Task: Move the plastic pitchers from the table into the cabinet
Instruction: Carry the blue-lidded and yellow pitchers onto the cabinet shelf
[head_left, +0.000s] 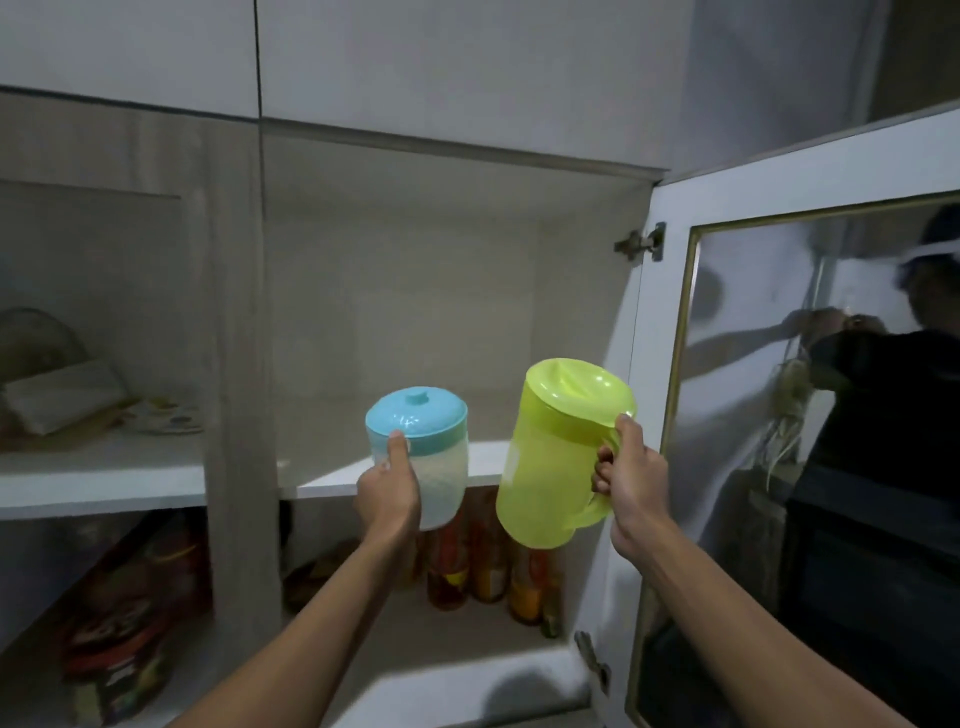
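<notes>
Left hand (388, 488): your fingers clasp the translucent blue-lidded plastic pitcher (421, 452).
Right hand (631, 475): gripping the lime-green plastic pitcher (558, 452) by its handle.
Progress: both raised at the white cabinet shelf's (400, 475) front edge, neither shelved.

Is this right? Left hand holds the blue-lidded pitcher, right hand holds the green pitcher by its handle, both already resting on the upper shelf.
Not quite. In the head view the left hand holds the blue-lidded pitcher and the right hand holds the green pitcher by its handle, but both are held up in front of the upper shelf, not resting on it.
</notes>
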